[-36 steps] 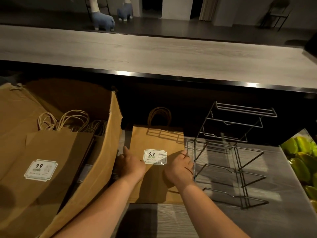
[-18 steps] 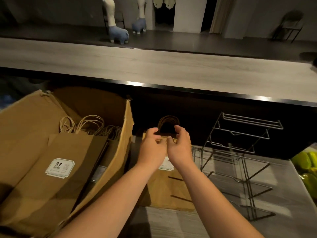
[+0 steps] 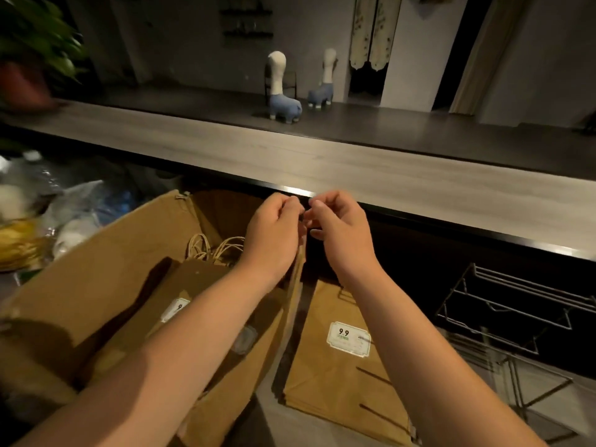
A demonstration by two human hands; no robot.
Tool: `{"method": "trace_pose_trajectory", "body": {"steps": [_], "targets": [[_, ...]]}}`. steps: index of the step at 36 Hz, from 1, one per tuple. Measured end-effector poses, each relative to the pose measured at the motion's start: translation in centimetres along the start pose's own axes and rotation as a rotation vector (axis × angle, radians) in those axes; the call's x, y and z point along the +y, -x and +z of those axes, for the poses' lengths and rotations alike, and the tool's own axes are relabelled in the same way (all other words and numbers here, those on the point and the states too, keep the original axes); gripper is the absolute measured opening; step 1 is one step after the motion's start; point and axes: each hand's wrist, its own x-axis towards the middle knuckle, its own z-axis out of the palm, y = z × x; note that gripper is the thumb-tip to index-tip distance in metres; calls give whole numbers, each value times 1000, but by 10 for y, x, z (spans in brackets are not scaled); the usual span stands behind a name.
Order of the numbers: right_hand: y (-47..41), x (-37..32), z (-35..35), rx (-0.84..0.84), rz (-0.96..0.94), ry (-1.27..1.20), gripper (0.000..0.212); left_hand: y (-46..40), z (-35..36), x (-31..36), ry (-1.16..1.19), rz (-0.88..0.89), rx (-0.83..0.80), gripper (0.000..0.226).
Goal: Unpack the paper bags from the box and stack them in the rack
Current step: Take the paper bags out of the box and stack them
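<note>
A brown paper bag [image 3: 338, 366] with a white "9.9" label lies flat on the counter between the cardboard box [image 3: 106, 269] and the wire rack [image 3: 516, 311]. My left hand [image 3: 274, 233] and my right hand [image 3: 342, 233] are raised side by side above the bag's top edge. Their curled fingertips meet and pinch something thin and dark that looks like the bag's cord handle, which is hard to make out. More paper bags [image 3: 193, 285] with pale cord handles lie inside the open box at the left. The rack holds nothing.
A raised wooden bar ledge [image 3: 387, 175] runs across just behind my hands. Two llama figurines [image 3: 283, 91] stand beyond it. Plastic bags and clutter [image 3: 64, 204] lie left of the box, and a potted plant [image 3: 32, 43] is at the far left.
Both hands left the bag's face, moved to its handle end, and rose with fingertips pinched together. The view tilted up and swung left.
</note>
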Motion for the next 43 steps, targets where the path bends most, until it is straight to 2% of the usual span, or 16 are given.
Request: {"method": "trace_pose_trajectory", "body": {"steps": [5, 11, 14, 16, 18, 22, 25, 26, 30, 33, 35, 38, 43], "targets": [[-3, 0, 41, -143, 94, 9, 12, -11, -49, -21, -51, -82, -21, 31], [-2, 17, 93, -302, 325, 62, 10, -25, -96, -76, -159, -223, -129, 33], [-8, 29, 115, -400, 436, 194, 16, -31, -116, -104, -141, -368, -199, 32], [-16, 36, 131, -501, 501, 349, 16, -36, -133, -119, -213, -492, -309, 30], [-25, 40, 144, -547, 556, 454, 26, -41, -147, -129, -316, -584, -398, 29], [-41, 49, 175, -503, 582, 475, 39, -57, -175, -151, -355, -656, -331, 30], [-38, 64, 195, -495, 670, 552, 30, -61, -187, -171, -355, -704, -293, 29], [-36, 69, 199, -508, 707, 567, 33, -61, -190, -179, -380, -708, -302, 29], [-32, 90, 200, -515, 754, 787, 85, -56, -197, -199, -522, -662, -392, 16], [-33, 97, 192, -503, 779, 867, 90, -60, -200, -205, -618, -656, -365, 11], [-32, 98, 187, -508, 779, 892, 91, -62, -200, -208, -653, -699, -350, 26], [-30, 98, 179, -504, 798, 861, 92, -60, -199, -211, -710, -817, -426, 52], [-28, 100, 167, -491, 802, 746, 88, -55, -194, -216, -784, -892, -539, 62]]}}
